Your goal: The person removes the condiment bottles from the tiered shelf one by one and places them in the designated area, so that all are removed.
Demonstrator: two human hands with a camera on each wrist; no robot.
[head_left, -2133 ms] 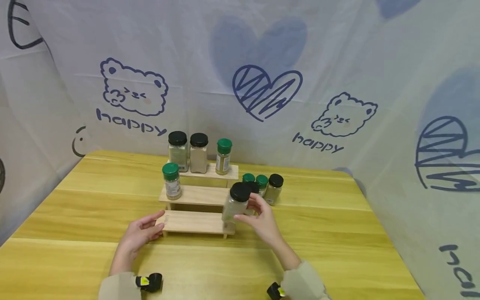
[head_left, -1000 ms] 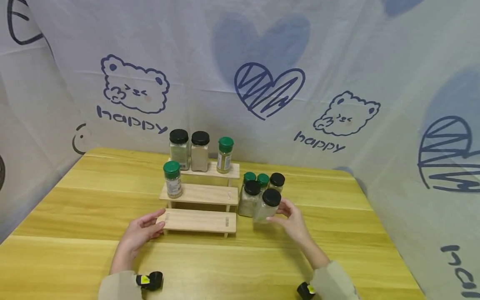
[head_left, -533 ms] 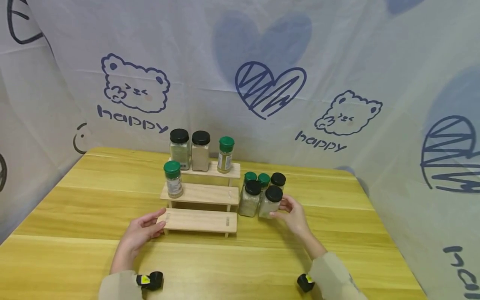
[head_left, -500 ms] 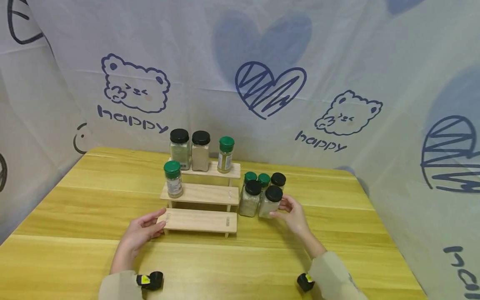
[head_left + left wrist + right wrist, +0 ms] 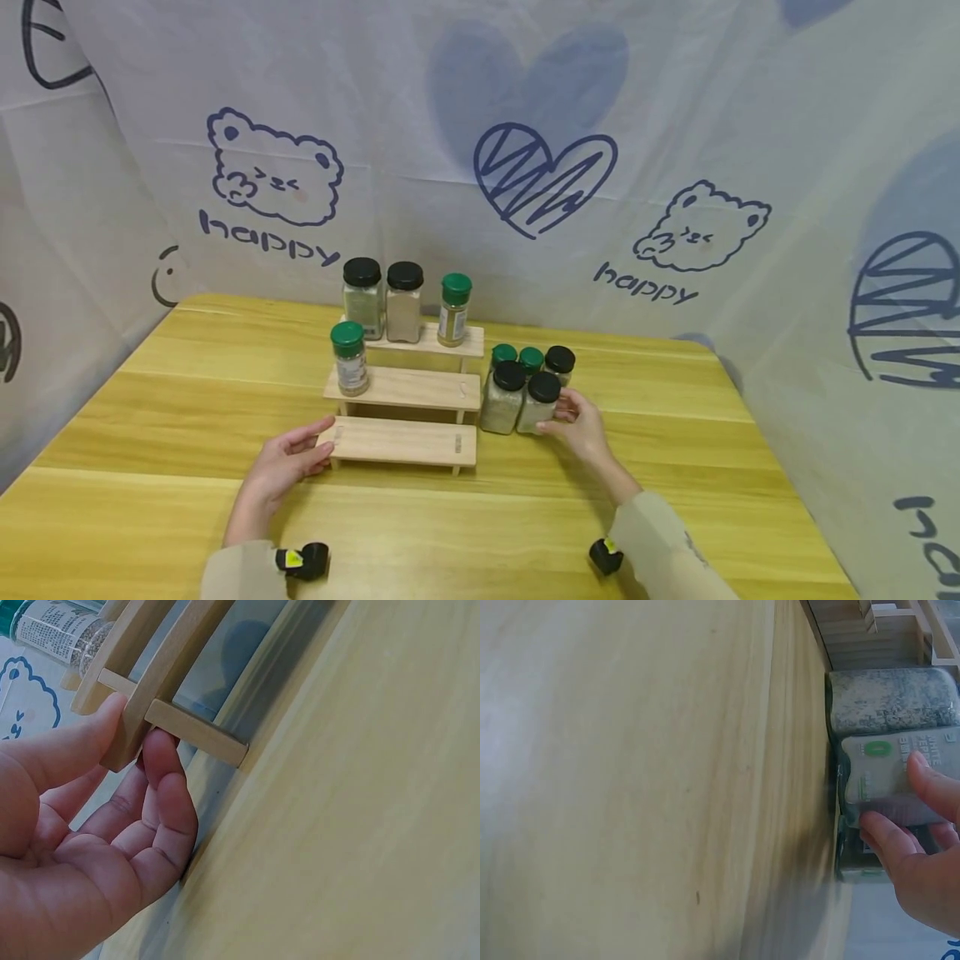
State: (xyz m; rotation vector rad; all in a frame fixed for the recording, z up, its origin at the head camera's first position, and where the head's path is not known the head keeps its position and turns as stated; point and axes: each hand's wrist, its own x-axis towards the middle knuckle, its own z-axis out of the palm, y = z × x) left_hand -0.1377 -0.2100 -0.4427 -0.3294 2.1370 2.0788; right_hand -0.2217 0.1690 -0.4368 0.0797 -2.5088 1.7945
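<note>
The head view looks forward and down from above the left grip (image 5: 281, 467) and right grip (image 5: 583, 431). 2 wrist views, near and rolled sideways, face their own grip; the head shares the rack (image 5: 405, 440) with the left, the jars (image 5: 535, 413) with the right.

Right grip (image 5: 928, 877) holding a lettered jar (image 5: 874, 776), speckled jar (image 5: 892, 697) just beside, wooden rack (image 5: 896, 636), wood-grained tabletop (image 5: 630, 780)
</note>
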